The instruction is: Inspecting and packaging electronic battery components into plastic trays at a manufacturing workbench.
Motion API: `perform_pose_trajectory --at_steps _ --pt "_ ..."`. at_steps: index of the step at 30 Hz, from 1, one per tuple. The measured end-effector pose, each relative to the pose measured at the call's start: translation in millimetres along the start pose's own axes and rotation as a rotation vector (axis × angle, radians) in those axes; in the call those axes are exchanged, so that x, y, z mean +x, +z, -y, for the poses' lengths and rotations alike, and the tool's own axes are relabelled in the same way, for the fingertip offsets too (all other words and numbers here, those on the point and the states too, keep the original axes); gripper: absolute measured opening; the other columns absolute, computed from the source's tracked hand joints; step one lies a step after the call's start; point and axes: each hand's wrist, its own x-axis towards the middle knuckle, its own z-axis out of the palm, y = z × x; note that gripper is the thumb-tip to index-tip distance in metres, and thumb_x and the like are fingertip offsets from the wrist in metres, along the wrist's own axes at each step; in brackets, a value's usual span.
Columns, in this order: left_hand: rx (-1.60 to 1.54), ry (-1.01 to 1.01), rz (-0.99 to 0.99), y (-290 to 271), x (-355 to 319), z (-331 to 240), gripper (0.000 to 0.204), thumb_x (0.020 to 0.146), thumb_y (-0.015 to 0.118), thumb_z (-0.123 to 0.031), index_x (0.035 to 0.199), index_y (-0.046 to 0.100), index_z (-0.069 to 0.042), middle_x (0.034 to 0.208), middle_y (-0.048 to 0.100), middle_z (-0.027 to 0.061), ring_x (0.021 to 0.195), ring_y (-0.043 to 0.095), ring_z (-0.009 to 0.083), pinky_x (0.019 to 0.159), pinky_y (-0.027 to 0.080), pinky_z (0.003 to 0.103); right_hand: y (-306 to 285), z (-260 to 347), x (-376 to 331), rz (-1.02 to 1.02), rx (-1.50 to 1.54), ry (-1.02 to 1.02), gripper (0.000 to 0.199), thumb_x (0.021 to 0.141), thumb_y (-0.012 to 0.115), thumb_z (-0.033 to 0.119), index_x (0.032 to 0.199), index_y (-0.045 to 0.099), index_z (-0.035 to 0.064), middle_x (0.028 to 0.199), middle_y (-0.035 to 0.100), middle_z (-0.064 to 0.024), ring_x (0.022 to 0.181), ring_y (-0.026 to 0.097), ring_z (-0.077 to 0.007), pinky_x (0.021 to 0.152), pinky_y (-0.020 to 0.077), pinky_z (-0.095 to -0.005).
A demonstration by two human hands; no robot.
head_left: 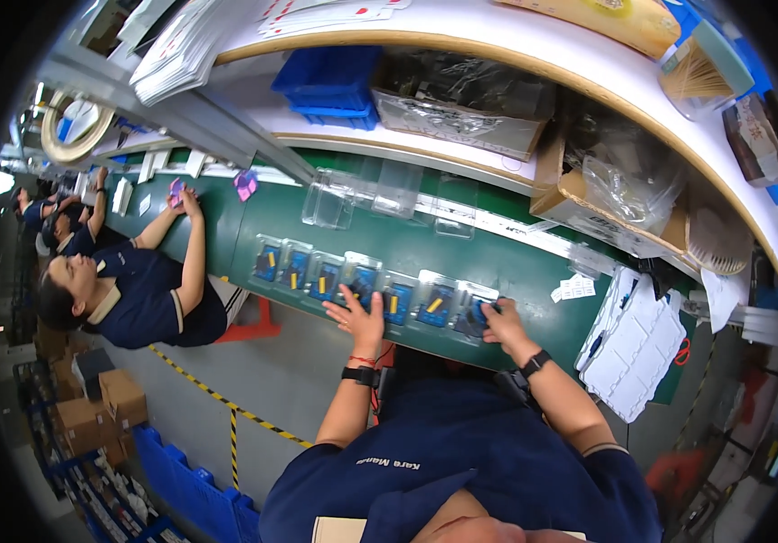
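Observation:
A row of clear plastic blister trays [326, 277] lies along the near side of the green bench, each with a blue insert, most with a yellow piece on it. My left hand [359, 319] has its fingers spread at the near edge of a tray [362, 276] mid-row, partly covering it. At the right end, my right hand [505, 328] has its fingers drawn together at the side of the last tray [476, 312]. Something small and dark shows at those fingertips; its kind is too small to make out. That tray shows a dark piece over its blue insert.
Clear empty trays [327, 199] stand at the bench's back. White sheets [635, 344] and a small label sheet [574, 289] lie to the right. Overhead, a shelf holds blue bins [327, 81] and cardboard boxes [461, 122]. A co-worker [136, 290] works on the left, holding something pink.

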Motion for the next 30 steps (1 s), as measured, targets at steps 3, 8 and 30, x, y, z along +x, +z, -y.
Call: perform_pose_trajectory --at_steps 3,8,30 --pt "0.034 -0.011 -0.004 -9 33 8 0.086 0.084 0.048 -0.061 0.148 0.013 -0.014 0.145 -0.007 0.0374 0.135 -0.008 0.0520 0.108 0.007 0.059 35 16 11 0.020 -0.029 -0.051 0.062 0.086 0.062 0.035 0.128 0.032 -0.0004 0.098 0.057 -0.0192 0.063 0.061 -0.0231 0.050 0.0539 -0.0322" --pt "0.194 0.057 -0.103 -30 98 74 0.083 0.089 0.044 -0.059 0.145 0.020 -0.002 0.147 0.015 0.0304 0.131 0.008 0.0519 0.110 0.005 0.051 98 54 5 0.059 -0.109 -0.155 0.056 0.085 0.063 0.033 0.121 0.041 -0.0041 0.078 0.062 -0.0150 0.061 0.062 -0.0225 0.059 0.0511 -0.0348" --pt "0.026 0.995 0.532 42 -77 -165 0.047 0.082 0.067 -0.022 0.123 0.054 -0.003 0.142 0.027 0.0293 0.129 0.033 0.0435 0.104 0.031 0.045 -166 -146 -61 -1.256 -0.501 -0.208 0.026 0.061 0.061 0.002 0.084 0.050 0.0010 0.086 0.054 -0.0169 0.082 0.052 -0.0346 0.070 0.0439 -0.0429"
